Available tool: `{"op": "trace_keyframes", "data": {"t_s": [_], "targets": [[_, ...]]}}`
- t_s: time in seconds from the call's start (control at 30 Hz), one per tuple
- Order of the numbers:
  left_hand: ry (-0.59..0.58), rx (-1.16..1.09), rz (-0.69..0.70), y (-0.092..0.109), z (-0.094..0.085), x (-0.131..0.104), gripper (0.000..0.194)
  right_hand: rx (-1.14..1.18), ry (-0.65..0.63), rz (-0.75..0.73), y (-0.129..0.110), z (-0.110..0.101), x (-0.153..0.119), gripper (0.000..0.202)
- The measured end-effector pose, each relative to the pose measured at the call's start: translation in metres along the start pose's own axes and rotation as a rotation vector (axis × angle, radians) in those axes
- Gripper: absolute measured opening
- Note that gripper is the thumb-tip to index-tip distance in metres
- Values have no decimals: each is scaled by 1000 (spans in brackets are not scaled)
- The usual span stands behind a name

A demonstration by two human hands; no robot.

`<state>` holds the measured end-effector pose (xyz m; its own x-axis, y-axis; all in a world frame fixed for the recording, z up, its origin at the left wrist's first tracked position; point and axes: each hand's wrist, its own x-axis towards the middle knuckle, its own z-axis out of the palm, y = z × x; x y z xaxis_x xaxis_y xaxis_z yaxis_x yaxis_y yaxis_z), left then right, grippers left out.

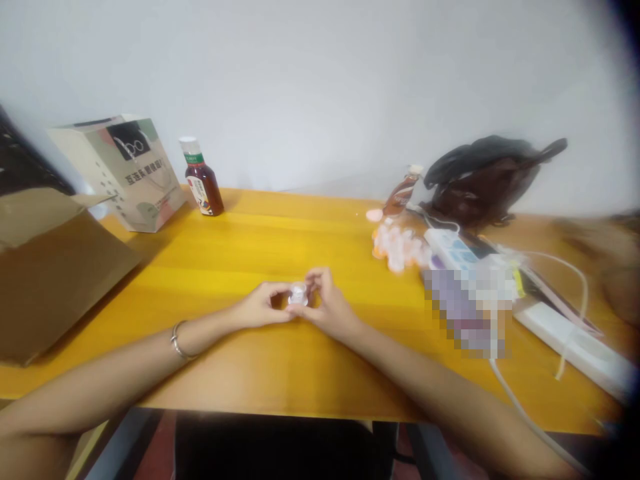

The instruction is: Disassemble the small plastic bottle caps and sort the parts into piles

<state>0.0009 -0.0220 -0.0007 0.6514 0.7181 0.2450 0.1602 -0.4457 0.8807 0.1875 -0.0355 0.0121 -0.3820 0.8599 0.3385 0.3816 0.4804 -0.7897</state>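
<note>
A small, clear, shiny object (297,294), perhaps a little jar or lid, is between my two hands over the middle of the yellow wooden table (280,373). My left hand (263,306) grips its left side with thumb and fingers. On its right side, my right hand (327,305) holds it with the thumb low in front and the fingers curled above. Blur hides the object's details. A metal bracelet (180,341) circles my left wrist.
Cardboard box (60,287), paper bag (143,180) and dark red bottle (204,183) stand left. Right are a brown bottle (401,195), whitish-pink pieces (397,247), black bag (480,180), white power strip (575,343) and cables.
</note>
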Motion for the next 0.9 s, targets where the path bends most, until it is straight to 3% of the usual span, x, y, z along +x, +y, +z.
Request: {"op": "trace_keyframes", "data": {"t_s": [0.17, 0.33, 0.43, 0.53, 0.63, 0.73, 0.8, 0.9], "targets": [[21, 156, 25, 2, -1, 3, 28, -85, -28, 89, 2, 0, 4, 35], [3, 341, 14, 5, -3, 5, 19, -183, -83, -64, 0, -6, 5, 19], [2, 387, 11, 4, -3, 6, 20, -235, -86, -158, -1, -7, 3, 38], [15, 377, -2, 0, -3, 7, 28, -275, -19, -136, 0, -5, 2, 56], [70, 337, -33, -3, -2, 7, 37, -343, -19, -38, 1, -2, 3, 51], [105, 329, -54, -1, 0, 8, 27, -386, -80, 68, 1, -1, 4, 37], [119, 344, -55, 0, 1, 9, 22, -385, -107, 37, 0, -1, 4, 33], [135, 356, -57, 0, 1, 10, 23, -379, -63, -109, 1, -3, 4, 47]]}}
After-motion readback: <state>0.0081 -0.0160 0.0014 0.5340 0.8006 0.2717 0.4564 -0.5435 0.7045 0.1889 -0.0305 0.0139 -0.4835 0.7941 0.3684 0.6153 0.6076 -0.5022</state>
